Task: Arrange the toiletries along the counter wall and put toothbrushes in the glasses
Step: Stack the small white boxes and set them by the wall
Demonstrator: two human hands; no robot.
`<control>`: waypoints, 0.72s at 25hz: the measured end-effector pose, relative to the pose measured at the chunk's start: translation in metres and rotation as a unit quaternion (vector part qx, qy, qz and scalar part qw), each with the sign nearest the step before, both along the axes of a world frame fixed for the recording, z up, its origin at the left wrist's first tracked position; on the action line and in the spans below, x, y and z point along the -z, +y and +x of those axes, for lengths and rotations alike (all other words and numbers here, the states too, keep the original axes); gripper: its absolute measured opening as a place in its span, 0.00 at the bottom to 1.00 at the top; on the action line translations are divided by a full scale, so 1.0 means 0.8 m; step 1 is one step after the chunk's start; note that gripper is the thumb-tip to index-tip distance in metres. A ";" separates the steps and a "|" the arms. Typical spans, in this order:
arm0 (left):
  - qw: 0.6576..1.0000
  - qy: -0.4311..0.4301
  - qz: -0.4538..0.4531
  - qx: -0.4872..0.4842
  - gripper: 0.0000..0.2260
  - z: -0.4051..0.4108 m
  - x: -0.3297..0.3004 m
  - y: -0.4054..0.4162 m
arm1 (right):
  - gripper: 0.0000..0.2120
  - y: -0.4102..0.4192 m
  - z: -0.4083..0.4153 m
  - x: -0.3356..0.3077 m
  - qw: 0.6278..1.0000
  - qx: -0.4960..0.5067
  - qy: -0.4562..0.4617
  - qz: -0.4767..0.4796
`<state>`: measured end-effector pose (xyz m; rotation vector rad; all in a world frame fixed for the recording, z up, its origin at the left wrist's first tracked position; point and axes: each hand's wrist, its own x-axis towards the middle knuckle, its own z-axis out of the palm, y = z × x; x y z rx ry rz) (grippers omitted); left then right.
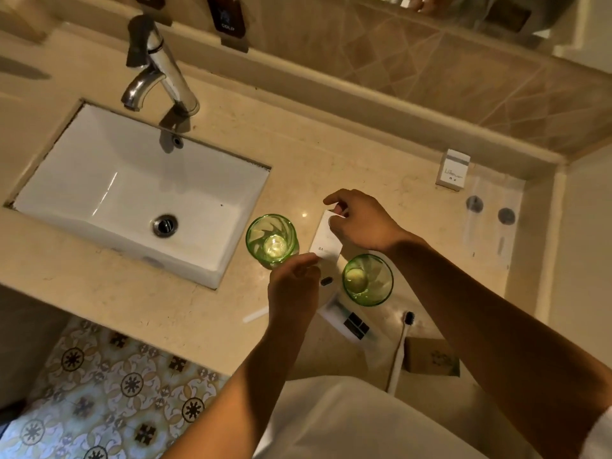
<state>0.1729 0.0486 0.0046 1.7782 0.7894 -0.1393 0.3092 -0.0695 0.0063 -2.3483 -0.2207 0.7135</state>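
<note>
Both hands grasp one white packet (326,241) between the two green glasses: left hand (293,286) pinches its near end, right hand (359,223) its far end. Its long axis runs near to far. A toothbrush (401,346) lies on the bench (364,154) nearer the right arm.

View: single head-worn wide-angle camera | Position: above the surface (414,154), at standing height by its front edge | Direction: aimed forward and steeply down toward the tiled wall (430,61) | Range: near; sink (82,200) seen at left, forearms entering from below | Overlap: none, only one view is supplied
</note>
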 end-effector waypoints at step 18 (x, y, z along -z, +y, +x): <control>0.946 -0.136 0.169 0.239 0.08 0.216 -0.002 -0.102 | 0.10 -0.139 0.057 0.021 0.794 0.468 0.051 0.385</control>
